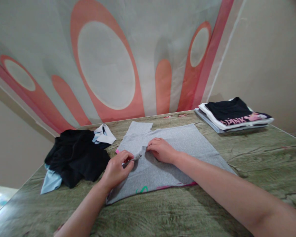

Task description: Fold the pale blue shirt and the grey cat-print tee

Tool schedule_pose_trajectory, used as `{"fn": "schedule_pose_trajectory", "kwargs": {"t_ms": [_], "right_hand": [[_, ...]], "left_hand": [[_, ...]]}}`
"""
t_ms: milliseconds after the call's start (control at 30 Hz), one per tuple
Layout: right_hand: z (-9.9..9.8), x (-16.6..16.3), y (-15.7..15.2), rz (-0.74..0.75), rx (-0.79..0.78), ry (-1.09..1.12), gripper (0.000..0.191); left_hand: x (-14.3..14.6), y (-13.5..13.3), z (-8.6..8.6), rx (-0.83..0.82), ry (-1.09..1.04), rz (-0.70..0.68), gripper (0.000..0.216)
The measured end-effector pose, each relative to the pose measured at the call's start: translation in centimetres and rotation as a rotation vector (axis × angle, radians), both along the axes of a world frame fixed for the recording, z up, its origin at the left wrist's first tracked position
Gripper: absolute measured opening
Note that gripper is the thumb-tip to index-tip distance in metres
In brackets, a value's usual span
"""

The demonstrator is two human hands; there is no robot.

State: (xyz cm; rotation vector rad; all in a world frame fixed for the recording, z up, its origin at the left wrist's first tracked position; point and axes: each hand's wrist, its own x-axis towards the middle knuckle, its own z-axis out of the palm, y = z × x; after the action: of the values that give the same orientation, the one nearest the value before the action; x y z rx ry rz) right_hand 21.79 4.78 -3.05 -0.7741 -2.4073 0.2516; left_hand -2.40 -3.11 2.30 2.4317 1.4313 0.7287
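Observation:
A grey T-shirt lies on the wooden table in front of me, its near part folded over. Along the near edge a bit of green and magenta print shows. My left hand pinches a raised edge of the grey fabric, thumb against fingers. Close by on the right, my right hand is closed on the same raised strip, which stands up between both hands. The fingertips of the right hand are partly hidden beneath it. A short sleeve points away from me at the far left of the shirt.
To the left is a crumpled heap of black clothing with a white collar and light blue cloth. A stack of folded shirts sits at the back right. Behind the wooden table rises a printed backdrop.

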Motion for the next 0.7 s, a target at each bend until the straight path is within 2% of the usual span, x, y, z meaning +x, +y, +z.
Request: {"fn": "schedule_pose_trajectory", "kwargs": {"t_ms": [100, 200, 367, 700], "right_hand": [[-0.7, 0.0, 0.7, -0.039, -0.032, 0.043, 0.019], [-1.0, -0.2, 1.0, -0.073, -0.066, 0.064, 0.013], [-0.8, -0.5, 0.9, -0.151, -0.1, 0.075, 0.01], [-0.7, -0.6, 0.7, -0.173, -0.107, 0.078, 0.009]], "left_hand": [[0.6, -0.5, 0.4, -0.045, 0.099, -0.115, 0.008], [1.0, -0.8, 0.8, -0.059, 0.176, -0.168, 0.009], [1.1, -0.9, 1.1, -0.08, 0.232, -0.199, 0.01], [1.2, -1.2, 1.5, -0.191, 0.224, -0.212, 0.013]]}}
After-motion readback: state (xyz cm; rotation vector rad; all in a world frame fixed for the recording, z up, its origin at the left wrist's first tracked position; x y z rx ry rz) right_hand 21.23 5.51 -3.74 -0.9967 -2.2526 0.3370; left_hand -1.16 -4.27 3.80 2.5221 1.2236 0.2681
